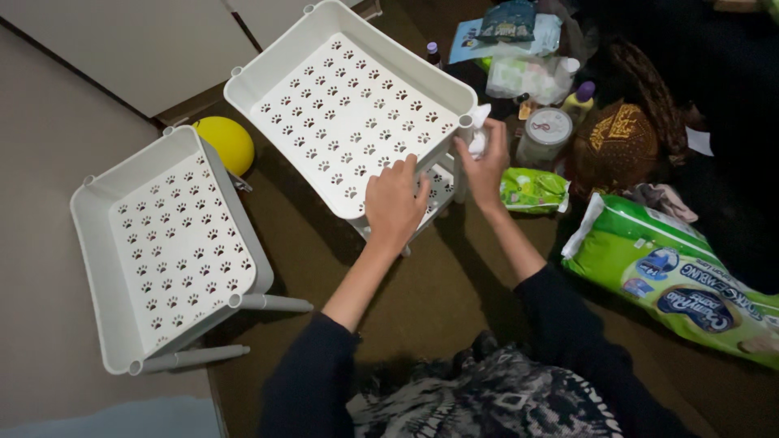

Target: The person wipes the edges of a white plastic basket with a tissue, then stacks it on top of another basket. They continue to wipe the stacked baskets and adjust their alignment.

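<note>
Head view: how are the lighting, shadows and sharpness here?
Head view: dim, uneven light; the white tray under the left hand is bright, while the upper right corner falls almost black. Soft shadows trail beneath both forearms. The right hand at the tray's corner post is slightly soft; the green package reads clearly.

White paw-cutout tray (pixel 341 113) level atop rack; white post (pixel 464 158) upright at corner.

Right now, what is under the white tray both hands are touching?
Under the white tray, another white shelf peeks out between the left hand and right hand. The rest is covered.
</note>
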